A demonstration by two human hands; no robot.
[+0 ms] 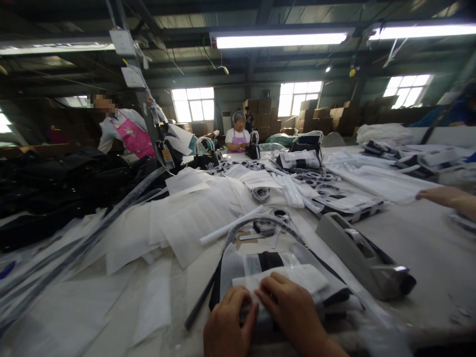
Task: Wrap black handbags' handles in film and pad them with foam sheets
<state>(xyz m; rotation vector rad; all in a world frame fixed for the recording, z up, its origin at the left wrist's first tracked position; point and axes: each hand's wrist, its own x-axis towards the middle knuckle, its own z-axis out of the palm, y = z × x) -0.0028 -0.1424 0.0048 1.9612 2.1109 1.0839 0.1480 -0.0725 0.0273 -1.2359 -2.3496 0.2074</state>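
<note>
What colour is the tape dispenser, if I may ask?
The tape dispenser is mostly grey; head view.

Right of the grey tape dispenser (357,258), a bare stretch of worktop (427,243) leaves room to reach, with another person's hand (448,197) at its far side. The dispenser stands between it and the wrapped bag (234,270). The bag's arched handle (260,217) obstructs straight ahead; white sheets (201,213) crowd the left.

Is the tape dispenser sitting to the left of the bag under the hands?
No, the tape dispenser sits to the right of the bag, past the right hand.
</note>
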